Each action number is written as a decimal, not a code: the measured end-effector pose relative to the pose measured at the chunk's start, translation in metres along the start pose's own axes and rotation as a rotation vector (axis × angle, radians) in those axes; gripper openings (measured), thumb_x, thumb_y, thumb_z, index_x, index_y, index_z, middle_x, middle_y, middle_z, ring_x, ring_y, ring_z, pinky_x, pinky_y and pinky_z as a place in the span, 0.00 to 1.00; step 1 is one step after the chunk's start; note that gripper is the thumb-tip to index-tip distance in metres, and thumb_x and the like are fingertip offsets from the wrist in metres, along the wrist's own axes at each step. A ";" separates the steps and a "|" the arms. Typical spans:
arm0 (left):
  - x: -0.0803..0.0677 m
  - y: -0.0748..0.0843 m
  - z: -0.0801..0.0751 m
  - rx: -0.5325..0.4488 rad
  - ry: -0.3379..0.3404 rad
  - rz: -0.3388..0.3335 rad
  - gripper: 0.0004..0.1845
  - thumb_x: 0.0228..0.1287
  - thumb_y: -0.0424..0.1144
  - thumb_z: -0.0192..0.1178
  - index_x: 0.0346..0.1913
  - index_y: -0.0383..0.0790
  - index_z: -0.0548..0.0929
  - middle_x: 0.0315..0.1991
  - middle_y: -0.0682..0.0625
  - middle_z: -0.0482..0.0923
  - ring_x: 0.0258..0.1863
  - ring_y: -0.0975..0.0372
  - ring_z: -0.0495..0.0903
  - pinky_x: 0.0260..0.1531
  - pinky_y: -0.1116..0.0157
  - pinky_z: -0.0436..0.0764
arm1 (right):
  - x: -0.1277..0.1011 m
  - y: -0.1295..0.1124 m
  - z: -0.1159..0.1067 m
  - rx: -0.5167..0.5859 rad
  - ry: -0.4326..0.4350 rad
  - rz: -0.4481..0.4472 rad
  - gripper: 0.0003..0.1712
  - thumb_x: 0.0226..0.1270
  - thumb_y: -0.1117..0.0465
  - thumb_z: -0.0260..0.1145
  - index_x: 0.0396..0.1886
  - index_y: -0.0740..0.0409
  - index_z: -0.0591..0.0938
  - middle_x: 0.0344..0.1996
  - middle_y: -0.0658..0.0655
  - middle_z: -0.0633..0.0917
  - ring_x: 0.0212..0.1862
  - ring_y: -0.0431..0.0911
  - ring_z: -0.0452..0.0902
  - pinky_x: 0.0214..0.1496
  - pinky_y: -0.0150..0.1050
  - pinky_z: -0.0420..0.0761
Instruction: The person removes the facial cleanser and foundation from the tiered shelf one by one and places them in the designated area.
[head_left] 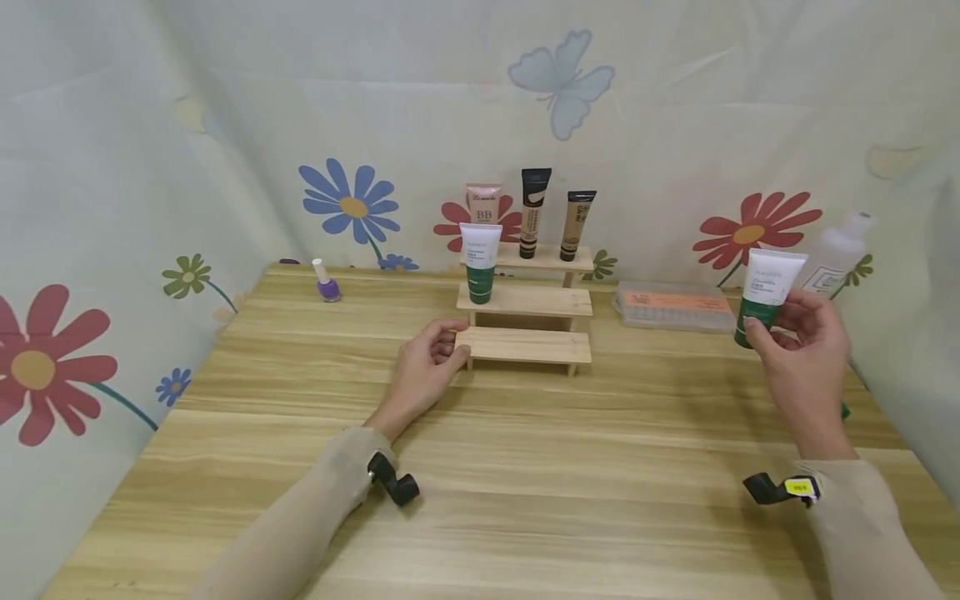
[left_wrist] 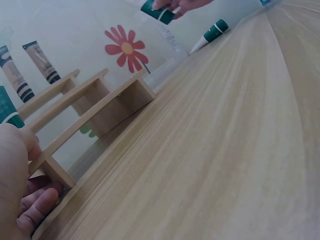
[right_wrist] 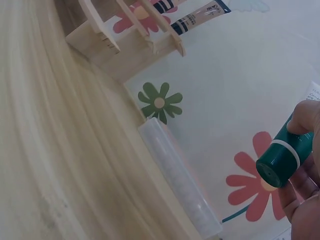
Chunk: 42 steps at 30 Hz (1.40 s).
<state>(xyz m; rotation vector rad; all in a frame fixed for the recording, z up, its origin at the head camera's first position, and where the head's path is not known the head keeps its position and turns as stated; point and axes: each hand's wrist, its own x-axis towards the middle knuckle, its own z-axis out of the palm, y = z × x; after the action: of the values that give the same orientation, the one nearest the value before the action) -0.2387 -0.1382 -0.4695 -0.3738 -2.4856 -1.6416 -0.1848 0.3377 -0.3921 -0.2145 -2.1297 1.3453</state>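
Observation:
My right hand [head_left: 810,358] holds a white and green squeeze tube [head_left: 768,287] upright above the table's right side, cap down. In the right wrist view its green cap [right_wrist: 280,162] faces the camera, thumb and fingers around the tube. My left hand [head_left: 429,367] grips the left end of a three-tier wooden stand [head_left: 525,343] at its lowest step, thumb above and fingers below. A matching white and green tube [head_left: 481,260] stands on the middle step. Along the top step stand a pink BB cream tube [head_left: 483,202], a tall black-capped beige tube [head_left: 532,218] and a shorter one [head_left: 577,227].
Purple nail polish [head_left: 327,282] stands at the back left. A clear plastic case [head_left: 675,307] with an orange label lies right of the stand. Behind my right hand is a translucent bottle [head_left: 836,250]. Another green-capped tube [left_wrist: 215,32] lies on the table at right, mostly hidden in the head view.

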 end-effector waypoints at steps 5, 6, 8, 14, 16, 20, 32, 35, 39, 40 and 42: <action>0.001 0.000 0.001 0.000 -0.004 0.003 0.17 0.80 0.39 0.68 0.67 0.46 0.86 0.52 0.46 0.87 0.49 0.57 0.87 0.48 0.66 0.87 | -0.006 0.008 -0.006 -0.031 0.000 0.047 0.29 0.76 0.65 0.75 0.72 0.50 0.78 0.53 0.36 0.81 0.54 0.36 0.78 0.52 0.20 0.78; 0.001 0.000 0.002 0.002 -0.003 0.004 0.17 0.80 0.39 0.68 0.66 0.46 0.86 0.51 0.46 0.87 0.49 0.57 0.87 0.48 0.66 0.87 | -0.007 0.010 -0.008 -0.030 -0.001 0.056 0.29 0.75 0.66 0.75 0.71 0.50 0.78 0.53 0.36 0.81 0.53 0.35 0.78 0.52 0.20 0.78; 0.001 -0.001 0.002 0.007 -0.003 0.007 0.17 0.80 0.38 0.68 0.66 0.46 0.86 0.51 0.46 0.87 0.48 0.58 0.87 0.47 0.66 0.87 | -0.009 0.015 -0.010 -0.031 -0.002 0.075 0.28 0.74 0.67 0.75 0.69 0.48 0.79 0.51 0.37 0.81 0.52 0.35 0.78 0.50 0.19 0.78; 0.000 -0.002 0.002 0.002 0.000 0.013 0.17 0.79 0.39 0.69 0.66 0.47 0.86 0.51 0.46 0.87 0.48 0.57 0.87 0.47 0.66 0.87 | -0.016 0.032 -0.016 -0.050 -0.038 0.099 0.26 0.73 0.69 0.76 0.64 0.46 0.80 0.48 0.35 0.82 0.50 0.33 0.78 0.49 0.17 0.78; 0.001 -0.002 0.003 0.001 0.001 0.013 0.17 0.79 0.39 0.69 0.66 0.47 0.86 0.51 0.47 0.87 0.48 0.57 0.87 0.48 0.65 0.87 | -0.019 0.038 -0.018 -0.050 -0.057 0.101 0.25 0.72 0.70 0.76 0.63 0.47 0.81 0.46 0.34 0.83 0.49 0.33 0.78 0.48 0.16 0.78; 0.001 -0.003 0.003 0.001 0.001 0.010 0.17 0.80 0.39 0.68 0.66 0.46 0.86 0.51 0.47 0.87 0.48 0.57 0.87 0.48 0.64 0.87 | -0.025 0.048 -0.021 -0.072 -0.105 0.116 0.24 0.74 0.66 0.77 0.65 0.49 0.81 0.46 0.35 0.83 0.49 0.34 0.78 0.49 0.15 0.78; 0.000 -0.002 0.003 0.008 0.002 -0.001 0.17 0.80 0.39 0.68 0.66 0.47 0.86 0.51 0.47 0.87 0.48 0.58 0.87 0.48 0.64 0.87 | -0.031 0.065 -0.022 -0.191 -0.146 0.122 0.30 0.75 0.58 0.79 0.69 0.62 0.79 0.46 0.35 0.80 0.47 0.32 0.77 0.46 0.14 0.77; 0.000 -0.002 0.003 0.009 -0.001 0.000 0.17 0.80 0.39 0.68 0.66 0.47 0.86 0.51 0.47 0.87 0.48 0.58 0.87 0.49 0.64 0.87 | -0.032 0.068 -0.023 -0.218 -0.154 0.122 0.32 0.75 0.57 0.79 0.71 0.65 0.79 0.45 0.34 0.79 0.46 0.31 0.76 0.45 0.14 0.76; 0.001 -0.003 0.003 0.008 0.001 0.003 0.17 0.80 0.39 0.68 0.66 0.48 0.86 0.51 0.47 0.87 0.48 0.58 0.87 0.48 0.64 0.87 | -0.032 0.070 -0.023 -0.220 -0.162 0.105 0.33 0.74 0.59 0.79 0.71 0.69 0.80 0.44 0.32 0.80 0.45 0.29 0.76 0.44 0.14 0.76; 0.001 -0.003 0.003 0.007 0.002 0.004 0.17 0.80 0.39 0.68 0.66 0.48 0.86 0.51 0.47 0.87 0.48 0.58 0.87 0.48 0.64 0.87 | -0.032 0.071 -0.023 -0.222 -0.164 0.103 0.32 0.74 0.59 0.79 0.71 0.69 0.81 0.43 0.32 0.80 0.45 0.29 0.76 0.44 0.14 0.76; 0.002 -0.003 0.002 0.007 0.004 0.006 0.17 0.80 0.39 0.68 0.66 0.47 0.86 0.51 0.47 0.88 0.48 0.58 0.87 0.48 0.65 0.87 | -0.032 0.071 -0.023 -0.234 -0.166 0.102 0.32 0.74 0.57 0.80 0.71 0.69 0.82 0.42 0.33 0.80 0.44 0.29 0.76 0.43 0.14 0.76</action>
<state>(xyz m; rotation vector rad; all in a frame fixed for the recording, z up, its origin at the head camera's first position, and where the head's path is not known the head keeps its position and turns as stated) -0.2411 -0.1368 -0.4726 -0.3765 -2.4835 -1.6294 -0.1583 0.3748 -0.4593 -0.3187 -2.4468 1.2040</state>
